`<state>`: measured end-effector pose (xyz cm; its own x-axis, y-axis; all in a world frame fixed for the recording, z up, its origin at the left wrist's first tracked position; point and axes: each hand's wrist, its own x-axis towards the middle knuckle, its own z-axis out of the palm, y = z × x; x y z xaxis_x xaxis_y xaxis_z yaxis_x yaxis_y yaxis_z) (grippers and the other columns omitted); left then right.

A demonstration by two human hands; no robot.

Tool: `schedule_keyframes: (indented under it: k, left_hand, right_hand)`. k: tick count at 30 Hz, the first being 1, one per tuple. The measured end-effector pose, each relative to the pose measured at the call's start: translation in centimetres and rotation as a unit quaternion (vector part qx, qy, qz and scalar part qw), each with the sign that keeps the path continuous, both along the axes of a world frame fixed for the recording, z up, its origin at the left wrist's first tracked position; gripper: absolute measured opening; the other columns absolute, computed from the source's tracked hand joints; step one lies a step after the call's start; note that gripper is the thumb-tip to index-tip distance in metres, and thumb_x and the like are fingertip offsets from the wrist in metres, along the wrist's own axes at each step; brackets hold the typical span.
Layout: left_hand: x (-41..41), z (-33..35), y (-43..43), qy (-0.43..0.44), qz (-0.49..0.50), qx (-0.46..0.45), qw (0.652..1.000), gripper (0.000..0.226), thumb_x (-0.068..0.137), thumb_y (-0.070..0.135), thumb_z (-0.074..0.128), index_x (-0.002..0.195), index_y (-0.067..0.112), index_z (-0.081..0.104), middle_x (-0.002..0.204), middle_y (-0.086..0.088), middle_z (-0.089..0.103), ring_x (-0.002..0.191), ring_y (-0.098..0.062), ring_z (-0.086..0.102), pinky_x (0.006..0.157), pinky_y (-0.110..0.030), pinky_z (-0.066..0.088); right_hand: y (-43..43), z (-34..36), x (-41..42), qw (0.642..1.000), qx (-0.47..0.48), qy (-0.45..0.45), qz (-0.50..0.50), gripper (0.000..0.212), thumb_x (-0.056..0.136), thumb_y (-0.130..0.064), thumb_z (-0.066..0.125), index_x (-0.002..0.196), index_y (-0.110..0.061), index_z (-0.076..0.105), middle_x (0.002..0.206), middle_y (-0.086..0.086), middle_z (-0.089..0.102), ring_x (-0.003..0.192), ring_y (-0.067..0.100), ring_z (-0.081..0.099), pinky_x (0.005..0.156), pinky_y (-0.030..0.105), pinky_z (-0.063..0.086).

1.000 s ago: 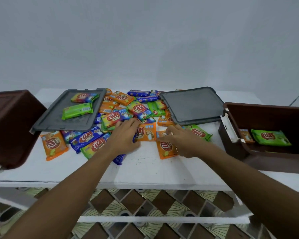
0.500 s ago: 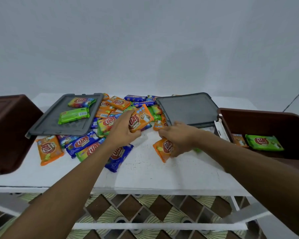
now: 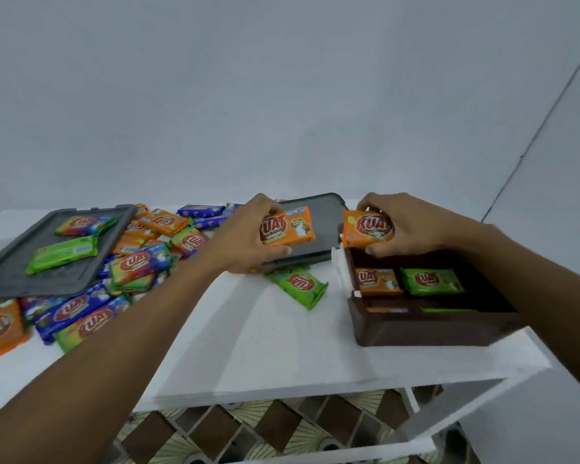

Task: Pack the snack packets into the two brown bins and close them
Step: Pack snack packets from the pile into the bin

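**Packet [image 3: 369,227] poised over bin [image 3: 426,329], another close behind**

The right grip [image 3: 412,226], fingers and thumb clamped on the orange packet, holds it above the open brown bin's left wall, over the white latch [image 3: 344,272]. The left grip [image 3: 248,236] is clamped on a second packet [image 3: 287,229], above the grey lid [image 3: 302,254] just beside the bin.

Inside the bin an orange pack [image 3: 375,281] and a green pack [image 3: 431,281] lie flat, side by side. The step in hand looks to be placing. It would go best with each packet carried fully past the rim and laid flat against those two, not dropped on edge, so the lid can shut later.

The latch and the lid's corner crowd the bin's left wall, and the right arm hides part of the bin's interior. A loose green packet [image 3: 298,284] lies on the desk [image 3: 265,346] near the latch. The pile [image 3: 141,262] and another lid [image 3: 31,272] sit well apart to the left. The bin stands near the desk's right front corner, so a hard nudge might shift it toward the edge.
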<state>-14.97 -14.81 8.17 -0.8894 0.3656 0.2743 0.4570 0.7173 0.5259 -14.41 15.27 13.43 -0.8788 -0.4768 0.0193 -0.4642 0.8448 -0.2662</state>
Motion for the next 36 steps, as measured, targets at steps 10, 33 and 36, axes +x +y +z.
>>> schedule_keyframes:
  k: [10,33,36]
  left_hand:
    - [-2.2,2.3,15.4,0.072,-0.094,-0.136,0.984,0.077,0.077,0.051,0.073,0.142,0.024,0.043,0.124,0.000,0.048,0.114,-0.016,0.045,0.093,-0.033,0.040]
    - [-2.0,-4.6,23.9,0.008,-0.057,-0.464,0.884,0.065,0.086,0.036,0.067,0.141,0.016,0.038,0.134,-0.008,0.049,0.110,-0.031,0.058,0.077,-0.041,0.047]
    - [-2.1,-4.7,23.8,0.002,-0.057,-0.469,0.881,0.075,0.080,0.040,0.072,0.142,0.018,0.036,0.133,-0.007,0.048,0.110,-0.030,0.058,0.076,-0.040,0.048]
  right_hand:
    - [13.3,-5.0,-1.6,0.977,0.210,0.004,-0.031,0.073,0.073,-0.057,0.067,0.138,-0.031,0.046,0.126,-0.009,0.052,0.112,0.014,0.052,0.091,0.037,0.047]
    - [14.5,-9.3,-2.7,0.965,0.258,-0.014,-0.042,0.059,0.075,-0.052,0.074,0.121,-0.022,0.052,0.114,0.005,0.059,0.101,0.026,0.059,0.077,0.037,0.047]
    - [14.4,-9.1,-2.5,0.965,0.256,-0.006,-0.048,0.060,0.074,-0.051,0.076,0.121,-0.019,0.055,0.115,0.006,0.060,0.102,0.026,0.059,0.076,0.035,0.045]
